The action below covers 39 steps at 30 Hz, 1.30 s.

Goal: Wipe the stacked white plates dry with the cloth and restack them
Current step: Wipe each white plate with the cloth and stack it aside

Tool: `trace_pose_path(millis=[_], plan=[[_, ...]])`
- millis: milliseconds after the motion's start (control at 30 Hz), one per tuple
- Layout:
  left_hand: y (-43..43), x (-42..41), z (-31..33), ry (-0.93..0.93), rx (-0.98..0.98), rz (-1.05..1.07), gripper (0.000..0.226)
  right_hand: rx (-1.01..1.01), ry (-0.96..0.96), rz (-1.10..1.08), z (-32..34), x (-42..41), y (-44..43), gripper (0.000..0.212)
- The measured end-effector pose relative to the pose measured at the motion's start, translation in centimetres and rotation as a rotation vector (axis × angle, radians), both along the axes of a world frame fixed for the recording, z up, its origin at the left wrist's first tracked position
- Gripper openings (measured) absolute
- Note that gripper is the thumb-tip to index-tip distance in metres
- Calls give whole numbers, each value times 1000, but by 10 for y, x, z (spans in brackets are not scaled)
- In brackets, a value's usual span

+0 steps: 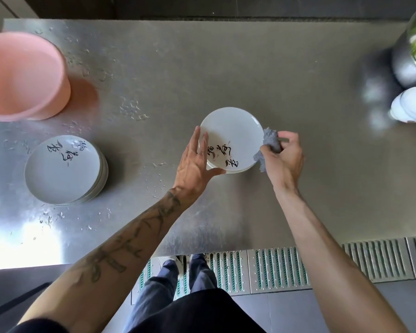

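A white plate (232, 135) with black brush writing is in the middle of the steel table, on what looks like a low stack of similar plates. My left hand (195, 162) holds its left edge, fingers straight along the rim and thumb under the near edge. My right hand (283, 157) grips a crumpled grey cloth (269, 145) against the plate's right rim. A second stack of white plates (63, 169) with the same writing stands at the left, away from both hands.
A pink plastic basin (22, 75) sits at the far left. At the right edge are a steel pot with greens (411, 61) and white bowls (411, 106). Water drops lie on the steel table (226, 68) around the left stack. A floor drain grate (274, 267) runs below the table edge.
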<state>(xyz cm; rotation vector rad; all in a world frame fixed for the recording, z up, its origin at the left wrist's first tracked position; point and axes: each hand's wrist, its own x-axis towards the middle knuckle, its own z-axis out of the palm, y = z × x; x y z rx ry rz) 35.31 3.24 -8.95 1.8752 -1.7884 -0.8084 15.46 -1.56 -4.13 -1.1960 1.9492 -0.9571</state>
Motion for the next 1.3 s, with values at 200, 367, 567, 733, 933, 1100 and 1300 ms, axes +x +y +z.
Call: trace_pose_path(millis=[200,367,567,733,933,1100,1300], plan=[[32,27,1,25,-8,143,80,-65,-55,81,9,46,30,37],[83,99,12,-70,-208,300,46,8,-148,300,5,126,45,35],[135,212,24,-215,-147,617,37,96,-212,508,-6,234,61,29],[147,279,17,-223,69,743,55,166,-193,602,-18,306,68,25],[146,310,1,-9,62,863,49,231,-123,601,-35,350,76,25],[134,324,-1,239,108,1132,47,249,-93,564,-41,356,78,25],[137,319,6,369,68,1138,35,286,-167,516,-38,350,74,29]])
